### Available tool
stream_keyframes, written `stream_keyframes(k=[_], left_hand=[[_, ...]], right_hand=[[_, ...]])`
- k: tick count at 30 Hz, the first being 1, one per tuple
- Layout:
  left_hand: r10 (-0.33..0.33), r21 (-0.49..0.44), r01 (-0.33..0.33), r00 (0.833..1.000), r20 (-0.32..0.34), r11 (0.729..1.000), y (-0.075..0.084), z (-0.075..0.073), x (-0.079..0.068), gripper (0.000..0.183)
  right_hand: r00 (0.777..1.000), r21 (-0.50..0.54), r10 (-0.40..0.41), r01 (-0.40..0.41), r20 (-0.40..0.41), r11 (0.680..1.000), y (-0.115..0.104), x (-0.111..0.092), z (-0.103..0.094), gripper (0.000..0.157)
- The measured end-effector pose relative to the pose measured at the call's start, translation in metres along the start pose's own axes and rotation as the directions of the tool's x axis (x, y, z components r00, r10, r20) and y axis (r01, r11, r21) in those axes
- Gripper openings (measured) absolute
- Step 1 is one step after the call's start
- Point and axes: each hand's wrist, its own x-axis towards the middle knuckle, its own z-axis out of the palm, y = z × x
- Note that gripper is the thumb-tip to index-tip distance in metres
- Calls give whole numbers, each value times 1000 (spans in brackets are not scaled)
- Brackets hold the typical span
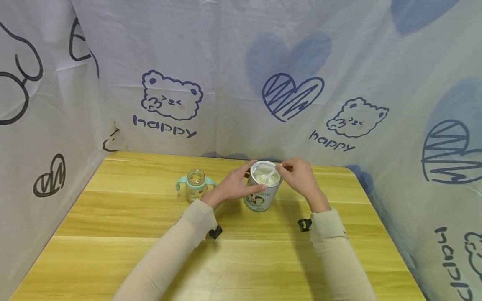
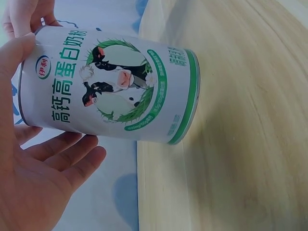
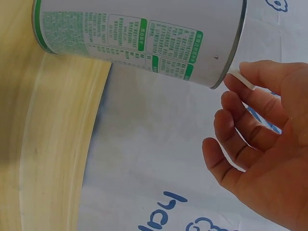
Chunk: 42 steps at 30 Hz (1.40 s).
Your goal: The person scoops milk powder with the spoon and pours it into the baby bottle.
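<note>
A white and green milk powder tin (image 1: 257, 201) with a cow on its label stands on the table, its top uncovered and pale powder (image 1: 266, 179) inside. My left hand (image 1: 239, 184) grips the tin near its rim, thumb across the front and fingers around the side. At the right of the rim, my right hand (image 1: 299, 175) pinches the end of a thin white handle (image 3: 244, 81) between thumb and index finger; it looks like a scoop's. The handle reaches into the tin in the head view, and its far end is hard to make out against the powder.
A clear baby bottle (image 1: 196, 179) with mint-green handles and no lid stands left of the tin, partly behind my left wrist. The wooden table (image 1: 248, 263) ends at a printed cloth (image 1: 226, 104) hanging behind and at both sides.
</note>
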Motion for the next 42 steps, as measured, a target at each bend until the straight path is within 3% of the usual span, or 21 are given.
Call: stream_keyframes(k=[9, 18, 27, 42], left_hand=[[39, 83, -37, 999, -14, 996, 0, -9, -2, 100], [10, 184, -7, 1000, -14, 983, 3, -28, -8, 105], [-6, 211, 23, 997, -82, 977, 8, -55, -20, 97], [-32, 239, 70, 986, -161, 969, -16, -93, -47, 97]], right_hand=[[996, 50, 86, -85, -16, 995, -2, -1, -7, 29], [992, 80, 127, -125, -20, 989, -1, -2, -14, 32], [989, 134, 145, -141, -19, 981, -6, -4, -26, 37], [985, 266, 174, -163, -19, 950, -19, -1, -28, 39]])
